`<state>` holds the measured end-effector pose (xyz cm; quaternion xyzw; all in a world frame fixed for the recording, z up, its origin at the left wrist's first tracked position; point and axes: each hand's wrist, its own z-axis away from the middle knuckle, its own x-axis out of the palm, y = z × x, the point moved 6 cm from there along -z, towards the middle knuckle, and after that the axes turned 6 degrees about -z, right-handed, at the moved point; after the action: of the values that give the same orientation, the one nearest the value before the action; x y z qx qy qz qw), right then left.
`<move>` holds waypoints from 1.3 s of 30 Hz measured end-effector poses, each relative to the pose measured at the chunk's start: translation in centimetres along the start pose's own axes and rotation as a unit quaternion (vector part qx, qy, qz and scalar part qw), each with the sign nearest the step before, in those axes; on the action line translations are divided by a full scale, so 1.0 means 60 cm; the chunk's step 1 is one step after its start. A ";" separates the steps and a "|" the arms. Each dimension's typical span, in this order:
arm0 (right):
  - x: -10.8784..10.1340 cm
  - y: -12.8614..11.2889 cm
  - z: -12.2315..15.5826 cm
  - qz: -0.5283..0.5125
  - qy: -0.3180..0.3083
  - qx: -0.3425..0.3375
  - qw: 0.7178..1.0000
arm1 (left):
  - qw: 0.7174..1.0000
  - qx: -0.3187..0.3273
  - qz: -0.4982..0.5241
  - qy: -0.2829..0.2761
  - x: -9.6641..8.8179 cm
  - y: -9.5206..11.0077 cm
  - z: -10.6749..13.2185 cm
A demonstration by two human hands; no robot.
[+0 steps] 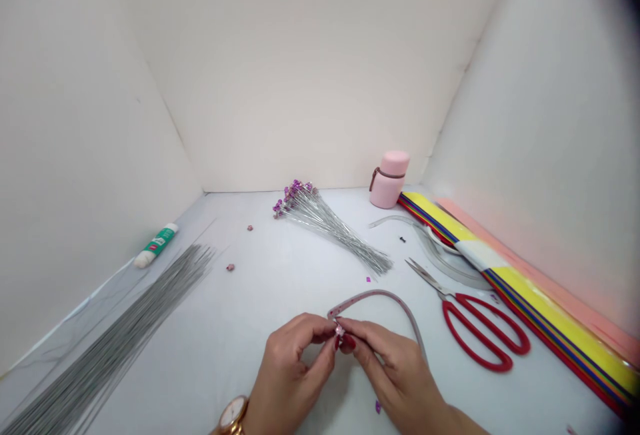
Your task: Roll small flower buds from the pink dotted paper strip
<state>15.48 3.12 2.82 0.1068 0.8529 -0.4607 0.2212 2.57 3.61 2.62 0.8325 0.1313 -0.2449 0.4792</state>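
The left hand and right hand are pinching a small pink bud between closed fingers at the end of a curved silver wire, while a bunch of purple-tipped silver wires is lying ready on the white surface and a bundle of bare grey wires is waiting untipped

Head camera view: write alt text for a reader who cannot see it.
The left hand and right hand pinch a tiny pink flower on a bent wire. Red scissors lie to the right, a flower-tipped wire bunch ahead, bare wires left.
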 end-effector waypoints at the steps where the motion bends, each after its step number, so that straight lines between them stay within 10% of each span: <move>1: 0.001 0.002 0.000 -0.005 -0.006 0.002 1.000 | 1.000 -0.002 0.003 -0.004 0.001 -0.002 0.001; 13: 0.003 0.012 0.002 -0.012 -0.036 0.035 0.999 | 0.999 0.023 -0.011 -0.020 0.003 -0.003 0.002; 22: 0.019 0.050 0.007 -0.082 -0.053 0.131 0.987 | 0.995 -0.090 -0.026 -0.029 0.011 -0.016 -0.001; 30: -0.026 0.073 0.001 -0.047 0.056 0.174 0.982 | 0.968 -0.127 -0.170 0.135 -0.091 -0.089 -0.024; 39: -0.054 0.065 -0.024 0.219 0.027 0.020 0.975 | 0.952 -0.120 -0.238 0.149 -0.108 -0.119 -0.029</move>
<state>19.40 6.56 2.17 0.3078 0.8050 -0.4150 0.2916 -5.66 8.84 1.60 0.7405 0.4241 -0.2072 0.4784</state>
